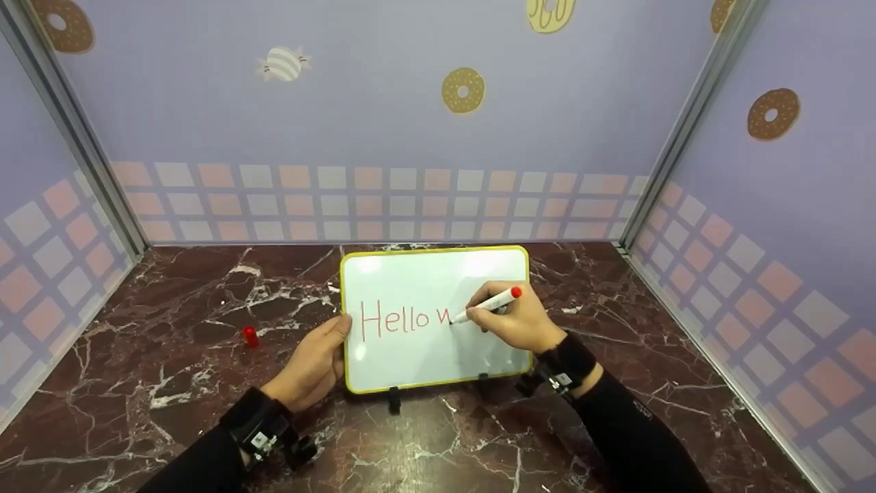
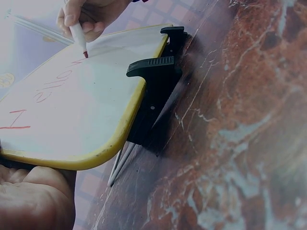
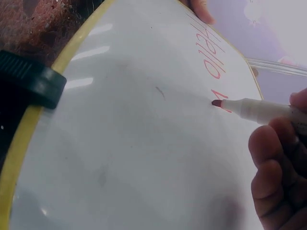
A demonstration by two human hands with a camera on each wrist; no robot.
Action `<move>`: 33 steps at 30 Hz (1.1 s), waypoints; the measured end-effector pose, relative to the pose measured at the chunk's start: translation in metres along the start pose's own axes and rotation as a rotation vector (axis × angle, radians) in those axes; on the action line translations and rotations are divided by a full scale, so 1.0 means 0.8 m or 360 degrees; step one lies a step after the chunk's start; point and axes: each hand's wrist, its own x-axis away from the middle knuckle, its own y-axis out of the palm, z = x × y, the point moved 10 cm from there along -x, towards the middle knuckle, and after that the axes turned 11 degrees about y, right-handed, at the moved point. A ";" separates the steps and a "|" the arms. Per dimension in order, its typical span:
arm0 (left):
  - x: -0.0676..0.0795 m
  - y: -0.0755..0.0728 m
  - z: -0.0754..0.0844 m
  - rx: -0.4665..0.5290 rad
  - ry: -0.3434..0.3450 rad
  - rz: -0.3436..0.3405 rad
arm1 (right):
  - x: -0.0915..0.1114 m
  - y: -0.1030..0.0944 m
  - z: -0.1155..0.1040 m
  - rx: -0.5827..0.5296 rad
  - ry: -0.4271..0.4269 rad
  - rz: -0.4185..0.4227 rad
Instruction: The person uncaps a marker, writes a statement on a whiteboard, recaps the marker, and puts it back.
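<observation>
A small whiteboard (image 1: 424, 363) with a yellow rim leans back on a stand with black clips (image 2: 156, 67). Red writing (image 1: 395, 319) on it reads "Hello" and then part of a further letter. My right hand (image 1: 517, 318) pinches a white marker (image 1: 494, 302) with a red end, its tip at the unfinished letter. In the right wrist view the dark red tip (image 3: 217, 103) meets the board's surface. My left hand (image 1: 315, 363) grips the board's left edge, thumb over the front; its other fingers are partly hidden behind the board.
A red marker cap (image 1: 250, 336) stands on the dark red marbled tabletop (image 1: 185, 424), left of the board. Patterned walls (image 1: 383, 123) close off the back and both sides. Both wrists carry black straps with small cameras (image 1: 263, 441).
</observation>
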 end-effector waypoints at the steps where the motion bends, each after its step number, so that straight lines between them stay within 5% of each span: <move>1: 0.000 0.000 0.000 0.0000 0.0000 0.0004 | 0.000 0.000 0.000 -0.0003 0.0000 -0.0002; 33: -0.002 -0.001 -0.001 0.0021 0.0000 0.0019 | -0.002 -0.023 -0.009 0.0089 -0.0105 0.0184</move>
